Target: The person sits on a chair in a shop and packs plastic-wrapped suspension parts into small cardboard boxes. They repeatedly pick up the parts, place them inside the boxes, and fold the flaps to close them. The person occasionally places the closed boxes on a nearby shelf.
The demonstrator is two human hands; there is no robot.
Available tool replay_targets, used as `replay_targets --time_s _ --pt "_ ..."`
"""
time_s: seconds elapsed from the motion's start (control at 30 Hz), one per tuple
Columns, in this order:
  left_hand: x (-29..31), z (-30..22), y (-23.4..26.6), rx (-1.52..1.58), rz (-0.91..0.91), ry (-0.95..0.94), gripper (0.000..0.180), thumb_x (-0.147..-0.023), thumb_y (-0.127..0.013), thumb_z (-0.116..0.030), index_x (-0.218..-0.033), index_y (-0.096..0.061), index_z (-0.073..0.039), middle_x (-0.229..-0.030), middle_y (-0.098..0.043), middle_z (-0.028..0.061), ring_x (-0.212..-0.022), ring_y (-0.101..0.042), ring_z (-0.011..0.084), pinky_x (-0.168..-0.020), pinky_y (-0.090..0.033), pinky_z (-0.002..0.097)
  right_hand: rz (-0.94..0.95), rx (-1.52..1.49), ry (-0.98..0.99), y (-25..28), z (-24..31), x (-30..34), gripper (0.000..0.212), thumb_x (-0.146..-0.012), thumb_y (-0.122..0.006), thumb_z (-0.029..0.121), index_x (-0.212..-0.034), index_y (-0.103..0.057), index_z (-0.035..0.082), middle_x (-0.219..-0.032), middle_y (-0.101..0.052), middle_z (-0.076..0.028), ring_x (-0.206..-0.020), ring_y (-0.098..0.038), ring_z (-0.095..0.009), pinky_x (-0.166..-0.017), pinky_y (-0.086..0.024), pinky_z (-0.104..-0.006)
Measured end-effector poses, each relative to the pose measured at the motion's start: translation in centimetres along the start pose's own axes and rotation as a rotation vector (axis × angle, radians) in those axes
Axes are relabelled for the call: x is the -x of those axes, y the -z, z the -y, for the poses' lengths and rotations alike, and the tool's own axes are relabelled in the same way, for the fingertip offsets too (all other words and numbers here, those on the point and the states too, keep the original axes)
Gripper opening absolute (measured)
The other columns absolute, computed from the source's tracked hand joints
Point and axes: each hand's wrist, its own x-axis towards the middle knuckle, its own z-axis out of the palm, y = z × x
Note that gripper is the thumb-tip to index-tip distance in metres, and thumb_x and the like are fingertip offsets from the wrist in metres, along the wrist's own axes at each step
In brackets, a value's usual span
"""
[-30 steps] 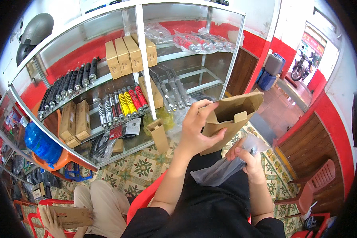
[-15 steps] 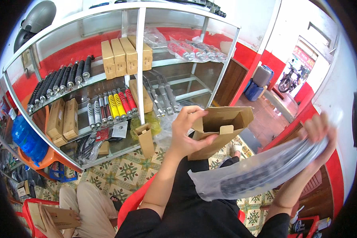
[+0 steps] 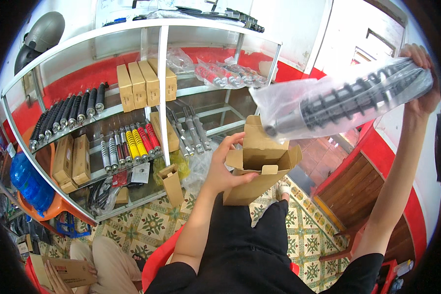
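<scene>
An open cardboard box (image 3: 250, 188) stands upright above my lap, its top flaps spread. My left hand (image 3: 225, 169) grips it by the rim, thumb on the near side and fingers behind. Up at the right, my right hand (image 3: 421, 73) is closed round one end of a black coil-spring shock absorber (image 3: 350, 105) wrapped in a clear plastic bag. The shock absorber slants down to the left, and its lower end, with the loose bag end, hangs just over the box's raised back flap. Whether bag and flap touch, I cannot tell.
Ahead stands a glass display cabinet (image 3: 163, 98) with shock absorbers and cardboard boxes on its shelves. A narrow open box (image 3: 172, 188) stands on the tiled floor before it. At lower left another person's hand (image 3: 56, 279) holds a cardboard box (image 3: 73, 272).
My right hand has lifted the bagged shock absorber up and to the right, tipping its free end over the box. The box in my left hand now stands more upright, with its back flap raised.
</scene>
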Motion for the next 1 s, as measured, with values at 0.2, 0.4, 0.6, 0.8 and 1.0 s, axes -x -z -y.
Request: replay_targets --time_s 0.2,0.4,0.6,0.8,1.0 --pt "0.2 0.1 -1.0 0.156 0.033 0.085 0.087 -0.055 -0.086 -0.021 -0.131 -0.046 -0.008 -0.117 -0.056 0.0044 -0.103 -0.052 0.0144 -0.09 -0.04 0.0305 0.082 -0.097 -0.131 -0.9 -5.0 0.9 0.017 -0.091 -0.045 0.017 -0.075 -0.037 0.014 -0.07 -0.038 0.003 -0.07 -0.041 -0.01 -0.082 -0.041 -0.0328" --pt "0.2 -0.9 -2.2 0.09 0.11 0.087 0.092 -0.057 -0.086 -0.021 -0.137 -0.04 -0.01 -0.118 -0.055 0.0056 -0.108 -0.053 0.0167 -0.094 -0.039 0.0323 -0.096 0.02 -0.187 -3.6 -12.3 2.1 0.021 -0.085 -0.049 0.025 -0.069 -0.041 0.013 -0.061 -0.045 0.001 -0.062 -0.049 -0.013 -0.074 -0.048 -0.0337" --pt "1.6 0.9 -3.9 0.416 -0.127 0.199 0.106 -0.059 -0.086 -0.017 -0.144 -0.022 -0.009 -0.119 -0.055 0.0076 -0.111 -0.052 0.0184 -0.096 -0.039 0.0339 -0.315 0.083 -0.326 -6.9 -18.2 3.5 0.018 -0.079 -0.052 0.023 -0.07 -0.046 0.008 -0.062 -0.049 -0.005 -0.063 -0.051 -0.018 -0.071 -0.047 -0.0349" --pt "4.1 4.5 -3.6 0.193 0.02 0.329 0.1 -0.059 -0.087 -0.017 -0.138 -0.026 -0.002 -0.122 -0.051 0.0108 -0.113 -0.05 0.0188 -0.096 -0.04 0.0325 -0.422 0.194 -0.419 -8.3 -23.7 5.0 0.016 -0.075 -0.055 0.016 -0.069 -0.054 0.001 -0.064 -0.056 -0.01 -0.065 -0.055 -0.021 -0.066 -0.045 -0.0324" --pt "4.3 6.6 -3.1 0.144 -0.006 0.334 0.093 -0.061 -0.086 -0.016 -0.134 -0.03 0.0 -0.116 -0.055 0.0115 -0.107 -0.055 0.0184 -0.092 -0.044 0.0318 -0.345 0.342 -0.429 -7.7 -28.7 6.4 0.015 -0.078 -0.057 0.013 -0.071 -0.06 0.001 -0.066 -0.061 -0.007 -0.066 -0.059 -0.015 -0.065 -0.045 -0.0283"
